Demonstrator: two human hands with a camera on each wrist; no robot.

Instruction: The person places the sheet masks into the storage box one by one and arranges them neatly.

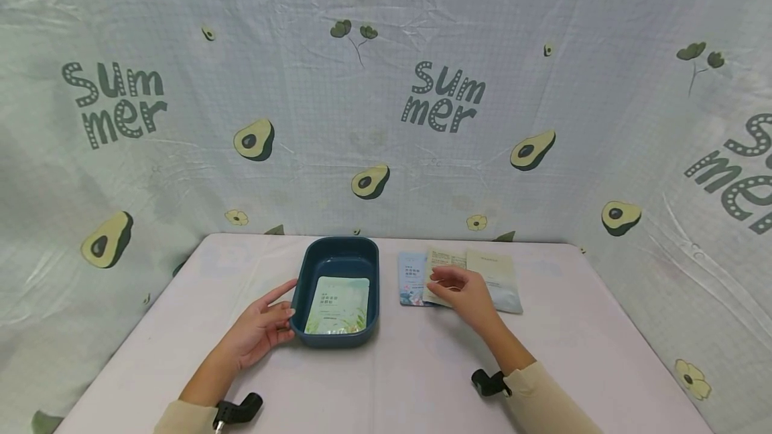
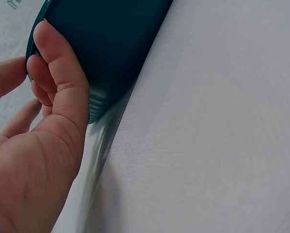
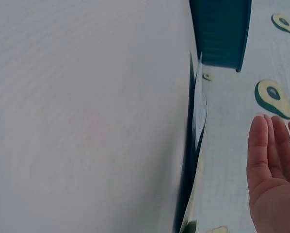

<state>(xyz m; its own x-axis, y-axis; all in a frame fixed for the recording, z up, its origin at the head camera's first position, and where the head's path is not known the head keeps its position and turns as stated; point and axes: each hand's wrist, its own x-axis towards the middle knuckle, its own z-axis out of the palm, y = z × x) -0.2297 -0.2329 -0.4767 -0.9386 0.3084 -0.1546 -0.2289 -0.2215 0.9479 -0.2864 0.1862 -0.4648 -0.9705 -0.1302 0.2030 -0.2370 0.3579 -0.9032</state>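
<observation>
A dark blue rectangular bin (image 1: 334, 340) stands on the table, with a pale green flat sachet (image 1: 338, 307) lying inside it. My left hand (image 1: 265, 327) touches the bin's left side, its fingertips at the rim and outer wall with no visible grip around it. To the right lie a blue sachet (image 1: 411, 280), a cream sachet (image 1: 446, 258) overlapping it, and a pale cream-and-grey sachet (image 1: 500, 280). Above the cream one hovers my right hand (image 1: 461, 290), fingers loosely bent and holding nothing. In the right wrist view the right fingers (image 3: 259, 145) appear apart from the sachets.
A pale cloth covers the table (image 1: 422, 380). Behind it hangs a curtain (image 1: 313, 99) printed with avocados and lettering, which also runs along both sides. Each wrist wears a black camera mount (image 1: 238, 409).
</observation>
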